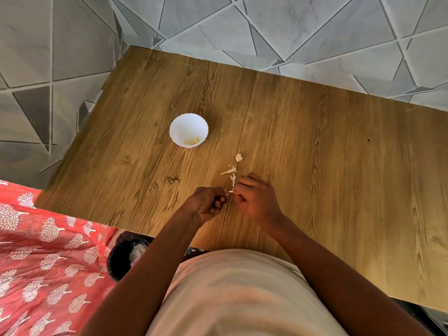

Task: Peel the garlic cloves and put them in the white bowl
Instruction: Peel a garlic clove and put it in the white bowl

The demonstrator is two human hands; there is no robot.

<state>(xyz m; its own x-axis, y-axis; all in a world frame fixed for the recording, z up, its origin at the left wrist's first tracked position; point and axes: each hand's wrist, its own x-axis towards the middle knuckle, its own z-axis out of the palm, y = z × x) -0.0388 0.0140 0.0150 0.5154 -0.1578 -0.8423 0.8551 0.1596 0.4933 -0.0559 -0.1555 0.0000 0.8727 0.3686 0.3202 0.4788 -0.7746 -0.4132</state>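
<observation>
A small white bowl (188, 130) stands on the wooden table (315, 154), with a few pale peeled garlic pieces at its bottom. In front of it my left hand (208, 203) and my right hand (255, 198) meet, fingers curled, pinching a small garlic clove (230, 191) between them. Only a white sliver of the clove shows. Just beyond my hands lie loose white skins (230, 172), and a little farther away sits one unpeeled clove (239, 157).
The table stands on a grey tiled floor (291, 25) with triangle patterns. A red cloth with white tree prints (48, 263) lies at the lower left. A dark round object (126, 255) sits below the table's near edge, beside my body.
</observation>
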